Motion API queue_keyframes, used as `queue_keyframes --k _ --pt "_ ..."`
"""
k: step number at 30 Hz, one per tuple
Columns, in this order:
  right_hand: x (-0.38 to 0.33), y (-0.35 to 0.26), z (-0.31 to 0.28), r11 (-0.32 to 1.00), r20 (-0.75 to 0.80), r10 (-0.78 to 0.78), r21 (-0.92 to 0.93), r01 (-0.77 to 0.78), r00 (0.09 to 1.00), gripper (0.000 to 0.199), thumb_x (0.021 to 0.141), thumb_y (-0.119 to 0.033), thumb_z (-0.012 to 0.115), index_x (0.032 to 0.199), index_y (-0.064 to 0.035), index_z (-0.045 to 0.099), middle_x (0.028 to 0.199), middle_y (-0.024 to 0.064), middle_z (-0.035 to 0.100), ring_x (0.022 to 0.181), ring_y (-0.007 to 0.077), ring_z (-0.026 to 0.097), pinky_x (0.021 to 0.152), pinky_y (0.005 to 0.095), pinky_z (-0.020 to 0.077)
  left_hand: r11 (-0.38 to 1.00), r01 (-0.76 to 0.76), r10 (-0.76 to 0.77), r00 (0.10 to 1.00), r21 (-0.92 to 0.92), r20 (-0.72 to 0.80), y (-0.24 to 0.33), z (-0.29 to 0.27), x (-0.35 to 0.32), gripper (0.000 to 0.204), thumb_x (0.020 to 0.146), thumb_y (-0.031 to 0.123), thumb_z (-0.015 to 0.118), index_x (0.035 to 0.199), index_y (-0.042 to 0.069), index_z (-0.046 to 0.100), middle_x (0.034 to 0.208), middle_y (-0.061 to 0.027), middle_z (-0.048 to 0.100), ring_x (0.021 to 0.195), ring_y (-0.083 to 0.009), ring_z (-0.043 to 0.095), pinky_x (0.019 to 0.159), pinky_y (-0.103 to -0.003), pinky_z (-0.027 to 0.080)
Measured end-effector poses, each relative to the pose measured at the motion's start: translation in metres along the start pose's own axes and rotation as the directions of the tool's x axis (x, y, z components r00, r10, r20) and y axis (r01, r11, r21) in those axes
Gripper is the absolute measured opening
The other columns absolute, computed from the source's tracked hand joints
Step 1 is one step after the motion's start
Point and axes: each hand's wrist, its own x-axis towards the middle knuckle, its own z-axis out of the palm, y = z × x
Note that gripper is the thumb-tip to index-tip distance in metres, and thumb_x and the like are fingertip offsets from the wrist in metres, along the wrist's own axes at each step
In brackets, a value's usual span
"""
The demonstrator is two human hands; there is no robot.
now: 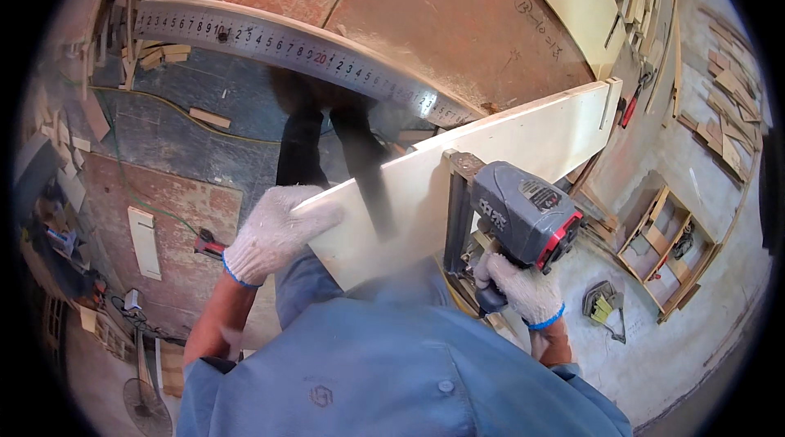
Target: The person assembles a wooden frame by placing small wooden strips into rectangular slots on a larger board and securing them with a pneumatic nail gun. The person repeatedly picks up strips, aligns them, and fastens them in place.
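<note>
A long pale wooden board (507, 147) runs from my chest toward the upper right. My left hand (274, 233), in a white knit glove, grips the board's near end along its upper edge. My right hand (523, 290), also gloved, holds a grey and red pneumatic nail gun (511, 216) by its handle, the gun's black magazine and nose pressed against the board's lower edge. A large metal square ruler (302, 49) hangs close before the camera, its dark blurred part crossing in front of the board.
Reddish plywood sheets (441, 12) lie beyond the board. Wood offcuts lie scattered at upper left and far right. A small wooden shelf unit (670, 245) stands on the concrete floor at right. A yellow hose (163, 110) crosses the dark floor at left, near a fan (145, 408).
</note>
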Motion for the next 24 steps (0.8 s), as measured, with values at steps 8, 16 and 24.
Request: queue_keyframes --k 8,16,24 --pt "0.002 0.013 0.003 0.971 0.051 -0.147 -0.181 0.154 0.988 0.020 0.089 -0.002 0.063 0.108 0.0019 0.066 0.072 0.0024 0.065 0.065 0.0100 0.062 0.059 0.0289 0.0525 0.996 -0.024 0.025 1.000 0.082 -0.009 -0.001 -0.005 0.005 0.036 0.095 0.028 0.075 0.107 -0.006 0.075 0.086 -0.0051 0.073 0.084 -0.0087 0.060 0.077 -0.032 0.053" --pt "0.004 0.016 -0.003 0.978 -0.005 -0.146 0.149 0.146 0.989 0.032 0.083 0.002 0.063 0.115 0.0044 0.064 0.064 0.0042 0.063 0.055 0.0123 0.061 0.054 0.0282 0.0499 0.996 -0.076 0.076 0.997 -0.039 -0.017 0.003 0.003 -0.002 0.038 0.094 0.027 0.075 0.115 -0.004 0.074 0.096 -0.0043 0.073 0.089 -0.0103 0.061 0.082 -0.029 0.052" --pt "-0.018 0.061 -0.068 0.862 -0.150 -0.175 0.455 0.225 0.973 0.036 0.085 0.004 0.060 0.121 0.0073 0.060 0.062 0.0064 0.062 0.054 0.0156 0.061 0.055 0.0313 0.0515 0.896 -0.256 0.307 0.948 0.364 -0.088 0.108 0.025 -0.036 0.029 0.092 0.022 0.074 0.108 -0.002 0.074 0.089 -0.0023 0.070 0.083 -0.0105 0.063 0.076 -0.029 0.052"
